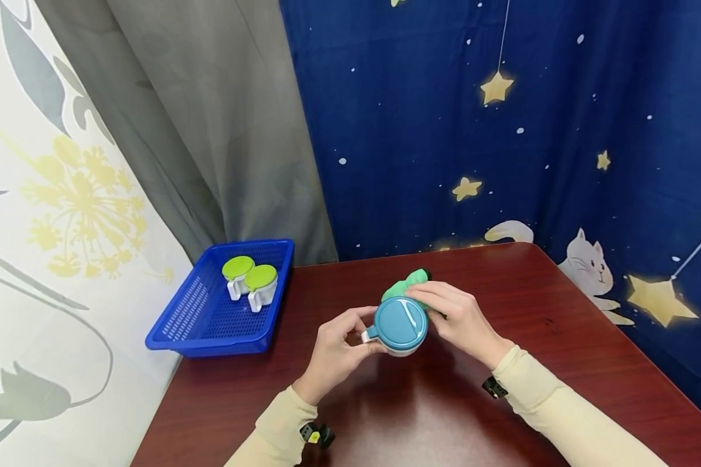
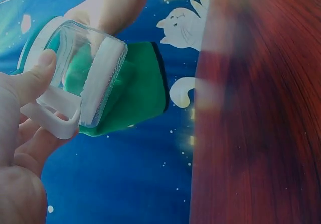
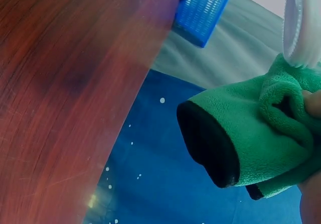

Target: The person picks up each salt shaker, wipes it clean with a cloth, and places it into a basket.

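A clear seasoning jar (image 1: 400, 324) with a round blue lid and a white handle is held up over the table, its lid tilted toward the head camera. My left hand (image 1: 340, 346) grips it on the handle side, thumb along the jar in the left wrist view. A green cloth (image 1: 405, 285) with black edging is bunched in my right hand (image 1: 460, 319) at the jar's far right side. In the right wrist view the cloth (image 3: 246, 128) hangs in folds from the fingers, just below the jar's white ridged base (image 3: 303, 28).
A blue perforated basket (image 1: 175, 327) stands at the table's back left. Inside are two white-handled jars (image 1: 261, 285) with lime-green lids. The reddish-brown wooden table (image 1: 566, 363) ends against a starry blue curtain (image 1: 420, 130) and a grey curtain (image 1: 228, 117).
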Demonstrator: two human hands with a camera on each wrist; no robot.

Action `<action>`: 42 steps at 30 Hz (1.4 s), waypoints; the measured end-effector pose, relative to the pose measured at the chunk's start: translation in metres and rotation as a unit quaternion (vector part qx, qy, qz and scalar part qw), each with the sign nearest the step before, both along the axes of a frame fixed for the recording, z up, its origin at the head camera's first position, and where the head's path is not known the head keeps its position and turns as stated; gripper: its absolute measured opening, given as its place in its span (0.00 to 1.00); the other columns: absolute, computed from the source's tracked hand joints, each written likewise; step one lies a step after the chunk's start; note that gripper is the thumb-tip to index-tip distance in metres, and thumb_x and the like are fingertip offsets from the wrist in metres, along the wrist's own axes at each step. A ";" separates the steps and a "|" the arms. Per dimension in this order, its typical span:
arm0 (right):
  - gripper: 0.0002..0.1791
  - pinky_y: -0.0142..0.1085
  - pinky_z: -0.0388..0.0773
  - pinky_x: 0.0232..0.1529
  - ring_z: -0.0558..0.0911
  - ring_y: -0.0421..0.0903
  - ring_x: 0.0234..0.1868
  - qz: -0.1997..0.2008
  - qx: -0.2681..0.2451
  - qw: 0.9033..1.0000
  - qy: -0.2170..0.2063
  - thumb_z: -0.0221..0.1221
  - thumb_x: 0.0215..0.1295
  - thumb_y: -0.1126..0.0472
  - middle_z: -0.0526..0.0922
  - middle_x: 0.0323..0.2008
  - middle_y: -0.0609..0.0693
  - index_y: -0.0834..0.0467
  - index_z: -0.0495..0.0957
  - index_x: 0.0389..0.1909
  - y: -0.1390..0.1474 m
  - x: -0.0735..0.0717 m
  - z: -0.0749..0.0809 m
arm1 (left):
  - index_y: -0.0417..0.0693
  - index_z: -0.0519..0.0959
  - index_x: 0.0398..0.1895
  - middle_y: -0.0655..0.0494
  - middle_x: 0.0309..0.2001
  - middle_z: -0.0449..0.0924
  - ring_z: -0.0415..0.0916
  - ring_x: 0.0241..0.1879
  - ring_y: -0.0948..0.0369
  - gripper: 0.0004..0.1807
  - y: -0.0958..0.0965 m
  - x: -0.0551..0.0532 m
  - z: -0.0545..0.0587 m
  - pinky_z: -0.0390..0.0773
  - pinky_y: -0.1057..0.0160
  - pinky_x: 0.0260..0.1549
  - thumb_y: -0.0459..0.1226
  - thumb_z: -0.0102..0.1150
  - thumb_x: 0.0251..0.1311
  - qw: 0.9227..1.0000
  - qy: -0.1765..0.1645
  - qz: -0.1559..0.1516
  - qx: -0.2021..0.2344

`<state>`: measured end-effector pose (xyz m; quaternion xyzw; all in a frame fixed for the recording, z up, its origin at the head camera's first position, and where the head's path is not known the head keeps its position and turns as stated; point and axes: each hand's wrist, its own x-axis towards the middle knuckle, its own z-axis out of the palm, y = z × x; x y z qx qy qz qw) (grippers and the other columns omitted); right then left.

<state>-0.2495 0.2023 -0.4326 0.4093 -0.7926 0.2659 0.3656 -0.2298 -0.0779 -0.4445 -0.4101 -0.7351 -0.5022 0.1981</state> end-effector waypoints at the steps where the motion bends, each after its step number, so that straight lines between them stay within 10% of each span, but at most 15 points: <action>1: 0.32 0.35 0.70 0.64 0.80 0.49 0.59 0.000 -0.002 1.000 0.001 0.69 0.52 0.78 0.82 0.57 0.48 0.55 0.81 0.60 0.000 0.000 0.001 | 0.55 0.74 0.30 0.61 0.58 0.80 0.81 0.45 0.63 0.18 0.000 -0.001 0.000 0.84 0.65 0.34 0.41 0.79 0.47 1.000 0.005 0.001 -0.002; 8: 0.33 0.35 0.70 0.64 0.80 0.53 0.58 -0.002 -0.012 0.999 0.031 0.66 0.52 0.80 0.82 0.57 0.49 0.56 0.81 0.60 -0.001 0.003 0.014 | 0.53 0.74 0.30 0.56 0.55 0.81 0.81 0.42 0.62 0.18 -0.001 -0.003 0.001 0.84 0.62 0.31 0.39 0.79 0.47 0.999 0.026 0.015 -0.012; 24: 0.29 0.34 0.72 0.62 0.80 0.51 0.57 -0.055 -0.047 0.994 0.083 0.61 0.54 0.78 0.83 0.56 0.51 0.56 0.83 0.57 0.003 0.014 0.039 | 0.51 0.73 0.26 0.58 0.53 0.83 0.82 0.39 0.64 0.20 -0.002 -0.005 0.001 0.82 0.67 0.31 0.40 0.82 0.46 0.989 -0.005 0.149 -0.008; 34: 0.21 0.48 0.76 0.58 0.80 0.56 0.58 0.013 0.050 0.991 0.126 0.57 0.66 0.70 0.81 0.58 0.54 0.56 0.81 0.59 -0.028 0.027 0.043 | 0.51 0.74 0.25 0.57 0.50 0.83 0.82 0.36 0.64 0.19 0.012 0.000 0.006 0.82 0.66 0.30 0.38 0.82 0.45 0.974 0.010 0.226 0.008; 42: 0.30 0.50 0.82 0.47 0.77 0.56 0.59 -0.022 0.109 0.986 0.125 0.63 0.57 0.67 0.78 0.62 0.53 0.47 0.80 0.62 -0.038 0.027 0.040 | 0.51 0.74 0.25 0.58 0.49 0.83 0.82 0.40 0.63 0.19 0.015 0.004 0.010 0.83 0.67 0.32 0.36 0.81 0.46 0.966 0.005 0.257 0.004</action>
